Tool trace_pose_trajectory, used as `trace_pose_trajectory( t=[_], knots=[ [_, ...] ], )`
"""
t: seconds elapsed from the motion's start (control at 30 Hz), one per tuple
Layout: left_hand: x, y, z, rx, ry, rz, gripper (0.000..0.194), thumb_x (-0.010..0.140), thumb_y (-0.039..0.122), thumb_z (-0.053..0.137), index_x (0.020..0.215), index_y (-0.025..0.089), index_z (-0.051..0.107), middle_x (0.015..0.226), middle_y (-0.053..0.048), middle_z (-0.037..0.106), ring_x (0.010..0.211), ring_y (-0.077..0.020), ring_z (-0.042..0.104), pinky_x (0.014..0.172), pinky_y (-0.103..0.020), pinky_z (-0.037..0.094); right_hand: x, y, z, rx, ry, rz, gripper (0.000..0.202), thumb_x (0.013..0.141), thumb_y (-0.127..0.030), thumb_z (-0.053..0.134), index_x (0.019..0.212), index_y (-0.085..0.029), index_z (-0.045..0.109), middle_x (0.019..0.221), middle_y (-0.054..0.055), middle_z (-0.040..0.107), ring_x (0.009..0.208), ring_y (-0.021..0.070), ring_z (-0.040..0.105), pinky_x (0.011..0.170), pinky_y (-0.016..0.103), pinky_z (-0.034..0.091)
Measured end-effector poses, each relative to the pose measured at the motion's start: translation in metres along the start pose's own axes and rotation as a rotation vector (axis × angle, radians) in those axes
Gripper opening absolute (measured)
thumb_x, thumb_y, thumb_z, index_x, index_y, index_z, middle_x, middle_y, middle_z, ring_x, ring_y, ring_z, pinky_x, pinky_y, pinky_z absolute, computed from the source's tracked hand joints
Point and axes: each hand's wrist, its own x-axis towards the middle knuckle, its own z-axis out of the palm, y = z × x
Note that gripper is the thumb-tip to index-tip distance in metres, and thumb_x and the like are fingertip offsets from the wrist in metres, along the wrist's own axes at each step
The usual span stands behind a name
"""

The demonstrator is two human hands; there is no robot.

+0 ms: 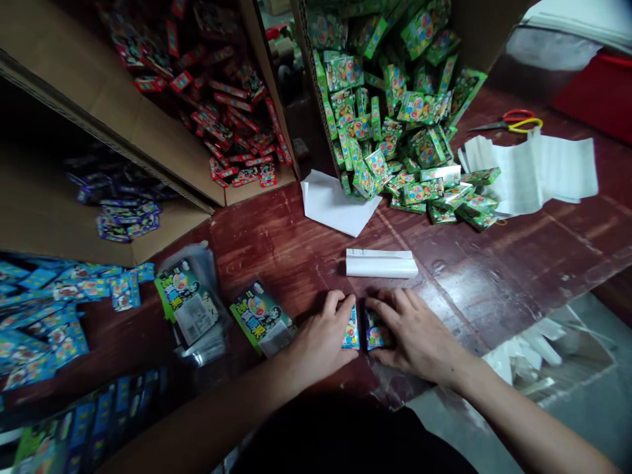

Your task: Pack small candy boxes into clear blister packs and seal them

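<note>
Near the table's front edge, my left hand point(323, 334) is closed round a small blue packet point(351, 329), with the thumb and fingers at its sides. My right hand point(412, 332) grips a dark purple packet point(376, 331) just to the right, a narrow gap between the two. Behind both hands lies a folded white paper point(381, 263). A green and black printed card point(261, 316) rests left of my left hand, partly covered by it. Further left, another such card point(190, 303) tops a stack of clear plastic sleeves point(214, 342).
Cardboard boxes hold purple packets point(129, 218), red packets point(232, 125) and green packets point(390, 118), the green ones spilling out. Blue packets point(59, 309) lie at left. Scissors point(513, 123) and paper sheets point(543, 171) are at right, a bin point(592, 375) below.
</note>
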Motion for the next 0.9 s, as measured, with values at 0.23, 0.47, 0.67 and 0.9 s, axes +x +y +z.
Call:
trace_pose_trajectory(
  t=[0.23, 0.47, 0.67, 0.9],
  knots=[
    [-0.003, -0.002, -0.004, -0.086, -0.002, -0.002, 0.070, 0.076, 0.032, 0.069, 0.140, 0.030, 0.042, 0.136, -0.008, 0.046, 0.100, -0.0270, 0.069, 0.089, -0.041, 0.059, -0.003, -0.015, 0.000, 0.352, -0.013, -0.057, 0.088, 0.074, -0.028, 0.071, 0.152, -0.027, 0.031, 0.130, 0.013, 0.047, 0.124, 0.0318, 0.053, 0.105, 0.047, 0.051],
    [-0.003, -0.009, 0.005, -0.075, -0.026, -0.012, 0.095, 0.065, 0.050, 0.081, 0.147, 0.026, 0.039, 0.138, -0.011, 0.049, 0.110, -0.0339, 0.063, 0.094, -0.049, 0.057, -0.010, 0.020, 0.033, 0.074, 0.189, -0.235, 0.070, 0.079, -0.036, 0.074, 0.142, -0.032, 0.045, 0.135, 0.015, 0.057, 0.130, 0.0397, 0.057, 0.096, 0.053, 0.059],
    [0.011, -0.028, -0.038, 0.012, 0.031, 0.099, 0.107, 0.058, 0.071, 0.080, 0.146, 0.024, 0.045, 0.134, -0.012, 0.056, 0.114, -0.0351, 0.061, 0.097, -0.048, 0.054, -0.016, 0.052, 0.034, -0.092, 0.115, -0.362, 0.060, 0.086, -0.040, 0.071, 0.142, -0.038, 0.049, 0.141, 0.008, 0.063, 0.129, 0.0403, 0.059, 0.110, 0.071, 0.041],
    [0.114, -0.134, -0.192, 0.413, 0.508, -0.175, 0.041, 0.098, 0.031, 0.050, 0.135, 0.014, 0.055, 0.137, -0.017, 0.060, 0.128, -0.0281, 0.055, 0.109, -0.041, 0.042, -0.017, 0.059, 0.021, -0.080, 0.069, -0.354, 0.037, 0.088, -0.041, 0.067, 0.124, -0.035, 0.061, 0.135, 0.006, 0.067, 0.124, 0.0354, 0.064, 0.109, 0.059, 0.049]
  ],
)
